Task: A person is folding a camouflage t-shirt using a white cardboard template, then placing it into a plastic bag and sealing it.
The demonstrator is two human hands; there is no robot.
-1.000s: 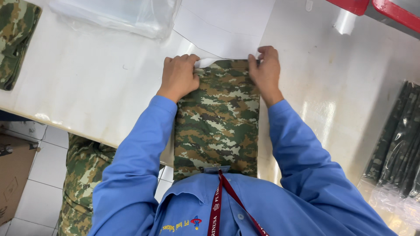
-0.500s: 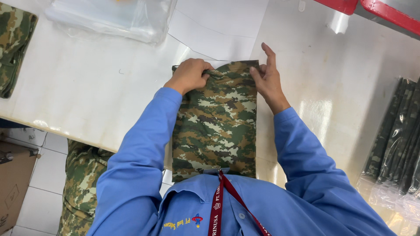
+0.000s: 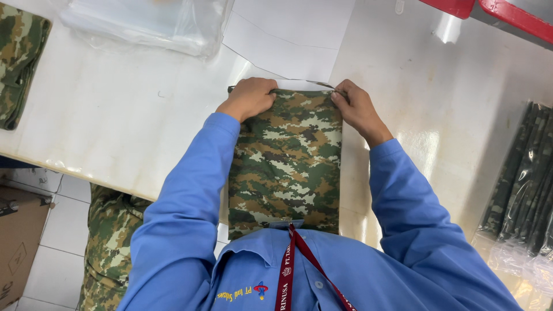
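A folded camouflage garment [image 3: 285, 164] lies flat on the white table [image 3: 115, 126], its near end reaching my chest. My left hand [image 3: 249, 98] curls over the garment's far left corner. My right hand [image 3: 356, 108] pinches the far right corner, where a thin edge of clear film or paper shows along the top. Both arms are in blue sleeves on either side of the garment.
White paper sheets [image 3: 288, 34] lie just beyond the garment. A stack of clear plastic bags [image 3: 144, 23] sits at the far left, with another camouflage piece [image 3: 17, 57] at the left edge. Bagged garments [image 3: 521, 178] lie on the right. A camouflage pile [image 3: 109, 242] and a cardboard box [image 3: 17, 242] are on the floor.
Both hands have stayed at the garment's far edge. The right hand's fingers, stretched out half a second ago, are now curled onto the corner. The left fist has closed tighter.
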